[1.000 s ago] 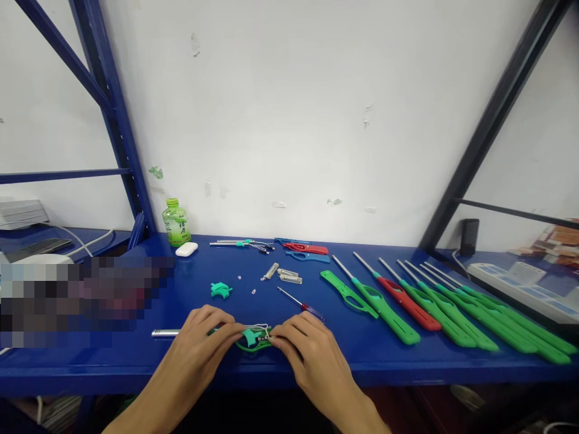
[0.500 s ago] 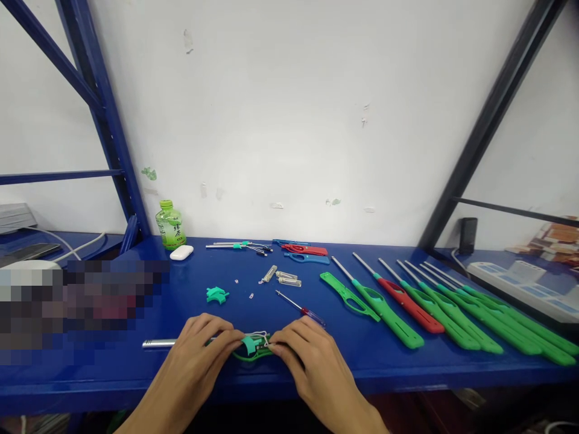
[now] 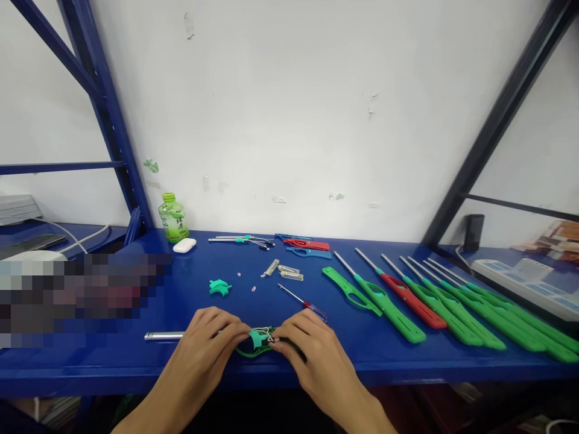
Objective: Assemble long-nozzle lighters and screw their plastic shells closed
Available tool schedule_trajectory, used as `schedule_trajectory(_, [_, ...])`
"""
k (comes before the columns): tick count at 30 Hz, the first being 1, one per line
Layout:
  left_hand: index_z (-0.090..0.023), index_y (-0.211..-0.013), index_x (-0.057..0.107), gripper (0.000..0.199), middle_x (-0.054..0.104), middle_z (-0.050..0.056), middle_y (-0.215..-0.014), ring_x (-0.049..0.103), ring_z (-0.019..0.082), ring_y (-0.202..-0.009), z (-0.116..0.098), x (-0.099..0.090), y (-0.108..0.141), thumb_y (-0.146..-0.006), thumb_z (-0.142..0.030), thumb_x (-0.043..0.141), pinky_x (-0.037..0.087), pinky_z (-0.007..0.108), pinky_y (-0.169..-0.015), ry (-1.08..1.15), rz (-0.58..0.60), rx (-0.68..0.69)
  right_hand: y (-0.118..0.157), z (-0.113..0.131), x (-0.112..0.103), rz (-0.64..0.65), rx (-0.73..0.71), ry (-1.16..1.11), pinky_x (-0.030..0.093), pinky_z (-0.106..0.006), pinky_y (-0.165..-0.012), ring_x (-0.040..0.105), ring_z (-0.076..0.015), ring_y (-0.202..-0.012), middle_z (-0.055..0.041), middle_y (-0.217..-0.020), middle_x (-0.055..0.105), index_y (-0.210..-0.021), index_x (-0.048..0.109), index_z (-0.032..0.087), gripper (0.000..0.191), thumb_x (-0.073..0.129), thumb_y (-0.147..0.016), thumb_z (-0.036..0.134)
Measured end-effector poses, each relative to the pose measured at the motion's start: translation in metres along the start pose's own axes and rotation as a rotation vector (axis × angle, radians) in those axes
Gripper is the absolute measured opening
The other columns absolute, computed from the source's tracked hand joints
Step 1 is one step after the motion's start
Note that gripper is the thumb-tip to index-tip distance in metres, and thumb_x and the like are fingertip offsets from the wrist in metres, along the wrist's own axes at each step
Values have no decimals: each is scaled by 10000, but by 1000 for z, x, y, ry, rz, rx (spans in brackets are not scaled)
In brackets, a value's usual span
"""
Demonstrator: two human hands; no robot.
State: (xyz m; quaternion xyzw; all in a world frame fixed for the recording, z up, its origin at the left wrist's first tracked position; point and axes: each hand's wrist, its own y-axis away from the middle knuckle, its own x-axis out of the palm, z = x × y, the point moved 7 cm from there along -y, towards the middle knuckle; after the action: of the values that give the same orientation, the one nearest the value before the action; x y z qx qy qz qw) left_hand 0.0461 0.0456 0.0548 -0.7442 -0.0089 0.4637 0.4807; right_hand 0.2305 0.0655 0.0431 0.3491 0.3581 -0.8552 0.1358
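Near the table's front edge lies an opened long-reach lighter [image 3: 163, 336], its metal tube pointing left. My left hand [image 3: 210, 343] is closed over the lighter where the tube meets the green handle. Between my hands show a teal trigger [image 3: 257, 339] and a looped white wire [image 3: 270, 331]. My right hand [image 3: 312, 346] pinches the handle end of the same lighter, thumb and forefinger at a small dark part by the wire. Fingers hide most of the handle. Just beyond my right hand is a screwdriver [image 3: 305, 303] with a clear red-and-blue handle.
Teal triggers [image 3: 219, 287] and clear fuel tanks [image 3: 288, 272] lie beyond my hands. Tubes with wires [image 3: 239, 239] and red and blue shells [image 3: 307, 245] are at the back. A green half-shell [image 3: 350, 290] and several lighters [image 3: 391, 307] fill the right; a bottle [image 3: 174, 220] stands back left.
The camera view has shifted slightly. Both hands keep their hold on the lighter, and the fingers of my right hand have moved a little around the wire and dark part.
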Motion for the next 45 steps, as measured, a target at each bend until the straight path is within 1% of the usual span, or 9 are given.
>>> schedule_trajectory(7, [-264, -1089, 682, 170, 738, -41, -982, 629, 145, -899, 0, 2, 3, -1108, -192, 530, 452, 309, -859, 39, 8, -31, 1, -2, 0, -31, -24, -24, 545, -327, -851, 673, -186, -927, 17, -997, 775, -1047, 758, 263, 95, 688, -1039, 199])
schedule_trajectory(12, [-257, -1070, 688, 165, 739, -39, -965, 632, 143, -882, -1, 2, 0, -1107, -208, 535, 467, 308, -839, 56, -4, -50, 1, -3, 2, -6, -13, -13, 543, -332, -834, 665, -189, -934, 13, -994, 759, -1015, 727, 252, 88, 662, -1056, 210])
schedule_trajectory(19, [-254, -1066, 695, 179, 738, -29, -949, 635, 145, -857, -1, 2, 1, -1115, -236, 524, 476, 308, -816, 70, -15, -65, 1, -2, 1, 11, -11, 17, 517, -342, -820, 643, -194, -920, 2, -1000, 738, -988, 681, 243, 130, 601, -1091, 235])
schedule_trajectory(25, [-255, -1066, 690, 176, 730, -31, -949, 624, 143, -861, -3, 0, 1, -1112, -214, 525, 473, 300, -818, 67, -10, -70, 1, -1, 3, -2, -20, 40, 489, -348, -809, 632, -196, -913, 10, -1006, 736, -1016, 663, 247, 110, 589, -1096, 233])
schedule_trajectory(30, [-250, -1049, 691, 198, 715, -25, -917, 604, 147, -810, -3, 0, -1, -1116, -215, 508, 466, 306, -773, 63, -16, -78, 3, -2, 3, -11, -16, 70, 490, -360, -860, 641, -188, -912, 15, -997, 734, -1017, 669, 257, 123, 582, -1103, 248])
schedule_trajectory(37, [-250, -1054, 683, 199, 699, -22, -910, 599, 152, -813, -2, 2, 3, -1121, -222, 498, 458, 308, -789, 59, -20, -85, 4, -2, 3, -5, -11, 71, 477, -371, -883, 642, -197, -921, 11, -1008, 734, -1040, 667, 269, 131, 561, -1112, 244])
schedule_trajectory(45, [-248, -1057, 681, 184, 693, -22, -908, 590, 157, -814, -2, 1, 2, -1116, -219, 509, 455, 304, -789, 57, -19, -89, 3, -1, 3, -15, -32, 80, 465, -360, -838, 626, -202, -899, 4, -993, 733, -1044, 660, 258, 142, 539, -1119, 259])
